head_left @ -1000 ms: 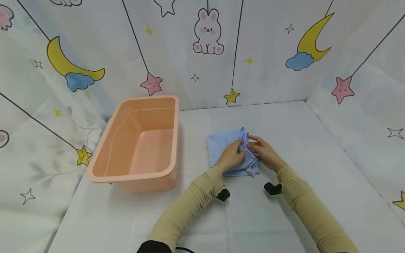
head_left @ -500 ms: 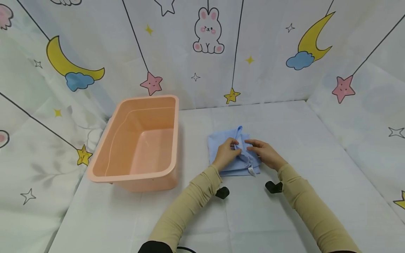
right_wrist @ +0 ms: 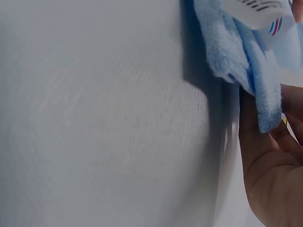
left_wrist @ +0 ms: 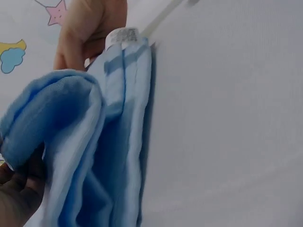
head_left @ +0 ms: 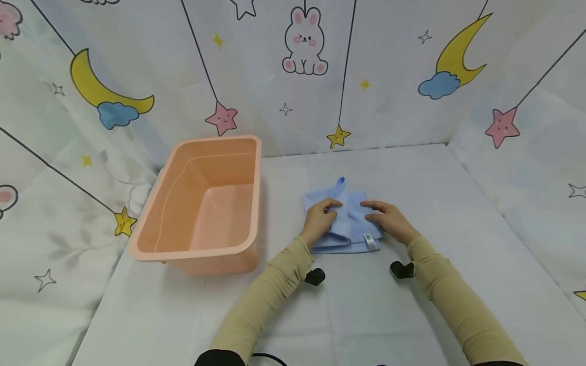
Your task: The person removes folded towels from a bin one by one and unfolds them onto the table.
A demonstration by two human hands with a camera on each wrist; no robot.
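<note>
A folded light blue towel [head_left: 352, 216] lies on the white table, with a white printed label [head_left: 370, 242] at its front right corner. My left hand [head_left: 318, 217] pinches a raised fold on its left part; the left wrist view shows the fingers [left_wrist: 21, 191] at the curled-over layer. At the towel's right edge is my right hand [head_left: 390, 219], its thumb and fingers apart and lightly bent, fingertips touching the cloth. The right wrist view has the towel's corner [right_wrist: 270, 104] in front of that hand, partly hiding the fingers.
A peach plastic basin [head_left: 249, 244] stands to the left of the towel. White curtains [head_left: 380, 46] printed with moons, stars and a rabbit enclose the table [head_left: 366, 315] at the back and sides. A black cable [head_left: 270, 357] shows at the front edge.
My left hand has drawn a fold of the towel leftward, and the upper layer has spread flatter. My right hand has shifted slightly right. The label shows more fully.
</note>
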